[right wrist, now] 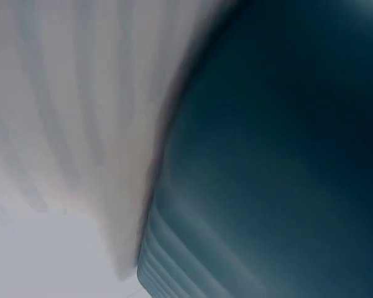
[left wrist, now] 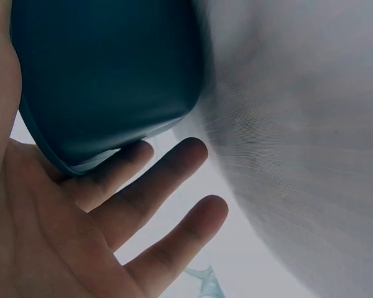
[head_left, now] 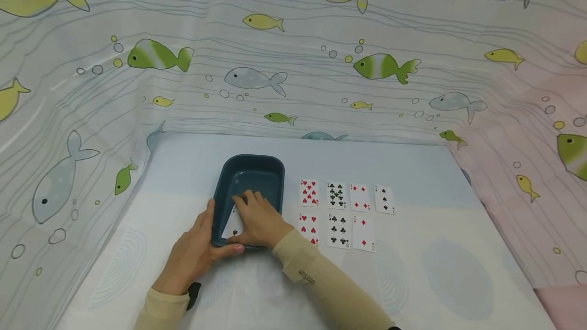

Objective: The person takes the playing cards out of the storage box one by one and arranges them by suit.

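A dark teal tray (head_left: 251, 159) stands on the white table. My left hand (head_left: 199, 244) grips its near left corner, thumb along the front rim and fingers against the left wall. In the left wrist view those fingers (left wrist: 150, 186) lie fairly straight beside the tray's outer wall (left wrist: 99, 74). My right hand (head_left: 259, 218) reaches into the tray from the near side. Its bent fingers cover a playing card (head_left: 232, 227) that leans against the near wall. The right wrist view is filled by the blurred tray wall (right wrist: 280, 155).
Several face-up playing cards lie in two rows right of the tray, from a heart card (head_left: 309, 192) to a spade card (head_left: 384, 200) above and a diamond card (head_left: 364, 235) below. A fish-patterned cloth (head_left: 293, 65) walls in the table on three sides.
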{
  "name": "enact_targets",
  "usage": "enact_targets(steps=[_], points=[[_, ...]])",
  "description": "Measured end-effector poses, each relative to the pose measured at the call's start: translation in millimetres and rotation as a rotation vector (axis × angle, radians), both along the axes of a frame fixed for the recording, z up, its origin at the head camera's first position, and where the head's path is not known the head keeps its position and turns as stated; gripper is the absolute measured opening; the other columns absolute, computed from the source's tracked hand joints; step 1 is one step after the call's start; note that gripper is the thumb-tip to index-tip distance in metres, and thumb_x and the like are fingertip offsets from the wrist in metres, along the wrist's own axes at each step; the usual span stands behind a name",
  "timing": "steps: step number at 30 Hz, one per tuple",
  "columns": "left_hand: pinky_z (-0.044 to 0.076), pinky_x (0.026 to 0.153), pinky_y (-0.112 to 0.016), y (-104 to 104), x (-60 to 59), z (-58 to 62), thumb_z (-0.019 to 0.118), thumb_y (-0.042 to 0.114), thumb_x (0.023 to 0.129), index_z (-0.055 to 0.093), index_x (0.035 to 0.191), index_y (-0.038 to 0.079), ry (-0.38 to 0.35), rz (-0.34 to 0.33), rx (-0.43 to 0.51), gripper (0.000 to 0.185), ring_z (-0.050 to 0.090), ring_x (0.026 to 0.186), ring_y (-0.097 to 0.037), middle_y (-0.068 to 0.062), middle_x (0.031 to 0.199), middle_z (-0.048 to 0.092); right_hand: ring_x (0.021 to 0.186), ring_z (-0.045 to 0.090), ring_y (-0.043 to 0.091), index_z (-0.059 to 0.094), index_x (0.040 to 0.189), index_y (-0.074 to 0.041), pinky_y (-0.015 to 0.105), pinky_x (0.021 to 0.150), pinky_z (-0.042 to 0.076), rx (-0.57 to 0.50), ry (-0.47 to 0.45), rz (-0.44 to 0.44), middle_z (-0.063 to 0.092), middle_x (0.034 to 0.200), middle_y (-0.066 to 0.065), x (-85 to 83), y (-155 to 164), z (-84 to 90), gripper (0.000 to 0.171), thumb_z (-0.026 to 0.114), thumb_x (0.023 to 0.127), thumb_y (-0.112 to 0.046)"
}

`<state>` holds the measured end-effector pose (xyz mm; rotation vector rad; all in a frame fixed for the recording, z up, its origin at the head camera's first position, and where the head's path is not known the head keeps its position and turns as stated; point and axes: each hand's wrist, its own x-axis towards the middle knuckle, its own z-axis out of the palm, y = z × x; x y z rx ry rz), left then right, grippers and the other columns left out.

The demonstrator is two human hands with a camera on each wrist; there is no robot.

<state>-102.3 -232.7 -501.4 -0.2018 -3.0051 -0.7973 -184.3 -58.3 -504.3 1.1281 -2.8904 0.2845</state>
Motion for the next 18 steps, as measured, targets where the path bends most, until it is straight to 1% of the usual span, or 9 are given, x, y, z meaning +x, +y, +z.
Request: enact_targets(steps=[5, 11, 15, 18], points=[[0.051, 0.085, -0.061, 0.9, -0.3, 0.4, 0.072, 0.073, 0.076, 0.006, 0.161, -0.002, -0.014, 0.009, 0.008, 0.131, 0.06, 0.113, -0.05, -0.031, 0.153, 0.037, 0.116, 0.054, 0.022, 0.051, 0.146, -0.01, 0.035, 0.096, 0.051, 0.055, 0.011, -0.03, 0.054, 0.132, 0.008, 0.2, -1.1, -1.4, 0.099, 0.082, 0.072, -0.067], [0.05, 0.086, -0.061, 1.4, -0.2, -0.5, 0.072, 0.074, 0.076, 0.006, 0.161, -0.002, -0.019, 0.011, 0.011, 0.131, 0.06, 0.115, -0.05, -0.032, 0.153, 0.036, 0.107, 0.053, 0.019, 0.06, 0.135, -0.012, 0.032, 0.089, 0.052, 0.093, 0.032, -0.048, 0.056, 0.123, 0.005, 1.7, -1.2, -3.0, 0.087, 0.081, 0.072, -0.068], [0.051, 0.085, -0.061, 1.4, 0.3, -1.4, 0.072, 0.074, 0.076, 0.006, 0.161, -0.002, -0.016, 0.013, 0.01, 0.132, 0.06, 0.114, -0.049, -0.032, 0.153, 0.036, 0.105, 0.052, 0.018, 0.064, 0.131, -0.013, 0.032, 0.088, 0.051, 0.098, 0.031, -0.054, 0.056, 0.121, 0.004, 2.7, -1.8, -3.1, 0.082, 0.08, 0.073, -0.068], [0.05, 0.085, -0.062, 1.0, 0.5, -1.9, 0.072, 0.074, 0.076, 0.005, 0.161, -0.001, -0.016, 0.015, 0.014, 0.132, 0.06, 0.115, -0.05, -0.032, 0.153, 0.036, 0.106, 0.052, 0.018, 0.065, 0.131, -0.014, 0.032, 0.09, 0.051, 0.103, 0.021, -0.058, 0.056, 0.121, 0.004, 2.7, -2.9, -3.9, 0.081, 0.08, 0.073, -0.069]])
